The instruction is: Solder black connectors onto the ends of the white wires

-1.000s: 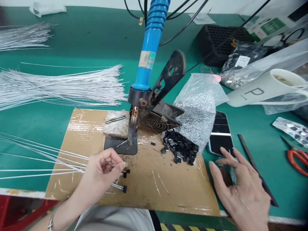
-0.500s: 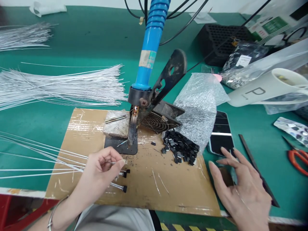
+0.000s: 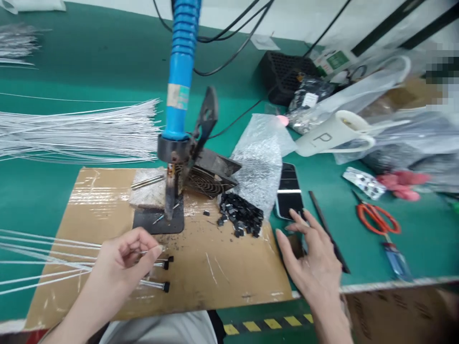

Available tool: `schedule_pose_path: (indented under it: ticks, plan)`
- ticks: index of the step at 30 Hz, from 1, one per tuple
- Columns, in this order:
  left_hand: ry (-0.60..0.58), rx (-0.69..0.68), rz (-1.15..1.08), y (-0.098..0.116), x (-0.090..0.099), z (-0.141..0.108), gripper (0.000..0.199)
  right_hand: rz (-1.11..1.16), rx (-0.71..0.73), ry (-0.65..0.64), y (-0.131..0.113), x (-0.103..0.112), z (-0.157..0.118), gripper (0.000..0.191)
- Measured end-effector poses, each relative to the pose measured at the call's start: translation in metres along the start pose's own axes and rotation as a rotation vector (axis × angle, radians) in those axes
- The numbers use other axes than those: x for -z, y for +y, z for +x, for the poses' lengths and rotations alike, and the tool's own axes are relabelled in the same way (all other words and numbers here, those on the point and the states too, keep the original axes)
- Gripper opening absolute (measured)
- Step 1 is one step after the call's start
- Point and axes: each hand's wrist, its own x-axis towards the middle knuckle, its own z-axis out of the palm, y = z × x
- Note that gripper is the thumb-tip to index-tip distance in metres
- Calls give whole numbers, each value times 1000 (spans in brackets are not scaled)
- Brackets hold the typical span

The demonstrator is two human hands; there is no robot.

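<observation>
My left hand (image 3: 125,270) is closed in a pinch over the left part of the brown cardboard (image 3: 229,282). A thin white wire is in its grip, with a tiny end showing at the fingertips. Under and beside this hand lie several white wires (image 3: 46,262) tipped with small black connectors (image 3: 165,287). My right hand (image 3: 313,263) has its fingers spread, with nothing visible in them. Its fingertips are over the lower end of a phone (image 3: 289,188); whether they touch it I cannot tell.
A blue-handled soldering iron (image 3: 181,71) stands in a metal holder. Close by lie a pile of black connectors (image 3: 242,215) and a bubble-wrap bag (image 3: 258,167). A wire bundle (image 3: 79,131) is at left. Rightward are a white mug (image 3: 322,138), a dark strip (image 3: 328,229) and red-handled scissors (image 3: 378,217).
The camera has turned to the right, so everything appears further left and more of the table's right side shows. Both hands keep nearly the same pose and place.
</observation>
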Motion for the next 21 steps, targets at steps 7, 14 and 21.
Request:
schedule_pose_path:
  ticks: [7,14,21]
  plan:
    - [28,10,35,-6,4,0,34,12,22,7,2,1,1,18]
    - [24,31,45,-3,2,-4,35,44,12,-4,2,2,0,20]
    - [-2,54,17,0,1,-5,30,64,2,4,4,1,0,21]
